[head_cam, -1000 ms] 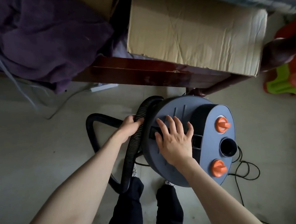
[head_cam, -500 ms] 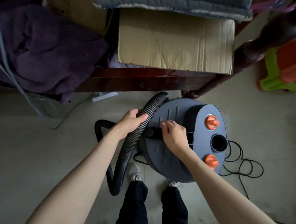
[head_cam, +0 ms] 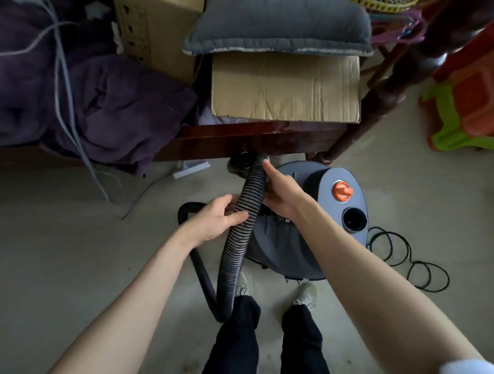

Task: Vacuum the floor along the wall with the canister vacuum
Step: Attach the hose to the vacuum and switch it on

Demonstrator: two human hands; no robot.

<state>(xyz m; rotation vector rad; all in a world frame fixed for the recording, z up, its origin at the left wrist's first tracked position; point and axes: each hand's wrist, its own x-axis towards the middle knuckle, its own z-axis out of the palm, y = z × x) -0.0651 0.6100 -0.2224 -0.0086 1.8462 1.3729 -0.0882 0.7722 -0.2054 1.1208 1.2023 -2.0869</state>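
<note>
Both hands grip the ribbed hose [head_cam: 242,229] beside the canister vacuum [head_cam: 309,227] on the floor; left hand [head_cam: 219,222] wraps it, right hand [head_cam: 279,195] pinches nr the end; best keep 2 hands close, avoid kinking.

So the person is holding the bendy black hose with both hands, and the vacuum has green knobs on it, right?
Almost. Both the left hand and the right hand do hold the bendy black hose, but the knob that shows on the vacuum is orange, not green. The head view shows it.
</note>
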